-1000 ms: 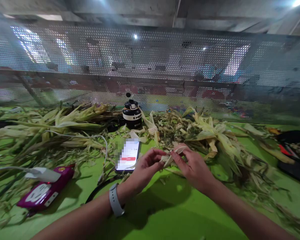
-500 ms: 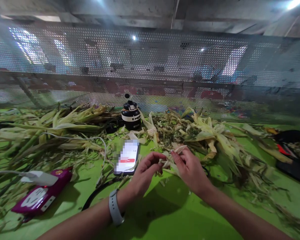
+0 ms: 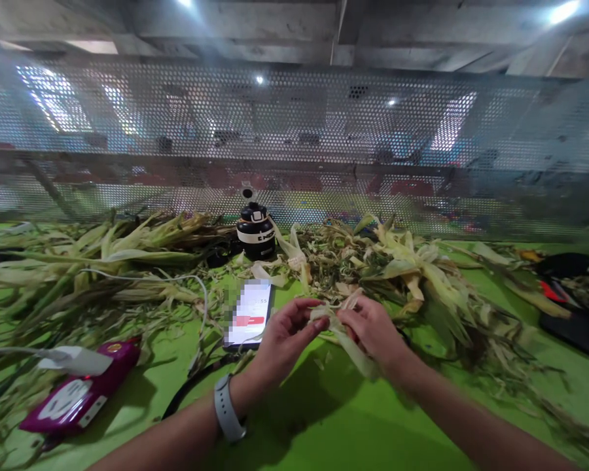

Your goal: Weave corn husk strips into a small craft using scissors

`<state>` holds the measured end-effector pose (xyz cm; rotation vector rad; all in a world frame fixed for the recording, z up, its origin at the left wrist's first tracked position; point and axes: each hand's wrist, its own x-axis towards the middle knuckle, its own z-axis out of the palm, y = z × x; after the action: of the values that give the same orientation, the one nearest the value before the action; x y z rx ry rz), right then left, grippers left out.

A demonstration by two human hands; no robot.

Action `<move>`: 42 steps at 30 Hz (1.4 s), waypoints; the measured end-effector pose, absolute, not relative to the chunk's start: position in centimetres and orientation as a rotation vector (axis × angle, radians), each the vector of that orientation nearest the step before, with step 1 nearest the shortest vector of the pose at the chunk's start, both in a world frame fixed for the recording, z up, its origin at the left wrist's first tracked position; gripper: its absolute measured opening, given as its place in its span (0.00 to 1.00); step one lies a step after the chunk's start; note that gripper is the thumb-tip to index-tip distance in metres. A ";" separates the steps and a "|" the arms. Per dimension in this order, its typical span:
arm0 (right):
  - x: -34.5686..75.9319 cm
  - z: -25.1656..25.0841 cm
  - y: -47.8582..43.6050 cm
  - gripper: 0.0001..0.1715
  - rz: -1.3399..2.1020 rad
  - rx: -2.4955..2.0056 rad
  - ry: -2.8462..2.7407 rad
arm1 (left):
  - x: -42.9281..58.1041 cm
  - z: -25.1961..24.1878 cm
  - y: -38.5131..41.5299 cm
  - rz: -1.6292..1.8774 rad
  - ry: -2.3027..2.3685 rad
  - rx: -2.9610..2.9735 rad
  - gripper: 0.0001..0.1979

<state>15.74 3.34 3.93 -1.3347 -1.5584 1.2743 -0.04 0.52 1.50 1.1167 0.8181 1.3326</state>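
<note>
Between my two hands is a pale strip of corn husk (image 3: 349,347), held just above the green tabletop (image 3: 319,412). My left hand (image 3: 287,330), with a light watch on its wrist, pinches the husk between thumb and fingers. Close beside it, my right hand (image 3: 373,330) grips the same piece, thumb and forefinger closed on it. One broad end of the husk hangs down below the right fingers. Its upper part is partly hidden by my fingertips. A lit phone (image 3: 250,314) lies just left of my left hand.
Heaps of corn husks rise at left (image 3: 122,252) and at right (image 3: 417,261). A black bottle (image 3: 256,239) stands behind the phone, before a perforated metal screen (image 3: 304,124). At lower left lies a purple power strip (image 3: 73,399) with a white charger and cable. A dark tablet-like object (image 3: 569,330) is far right.
The husk has turned between my hands, and a broad pale end now hangs down by my right fingers. Both hands stay close together in nearly the same place.
</note>
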 end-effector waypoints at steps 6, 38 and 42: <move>17.7 5.6 5.4 0.12 1.370 -1.292 -1.580 | -0.3 1.5 0.4 1.193 0.845 1.234 0.25; 16.5 4.9 4.3 0.12 1.191 -0.964 -1.812 | 0.3 0.1 0.6 0.955 0.725 1.081 0.15; 16.7 4.5 4.7 0.21 1.140 -1.045 -1.850 | 0.1 0.1 0.4 0.920 0.701 0.994 0.13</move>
<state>16.72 4.69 4.50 -1.0449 -1.8500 1.1397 0.08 0.42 0.06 0.9936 0.7012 0.9198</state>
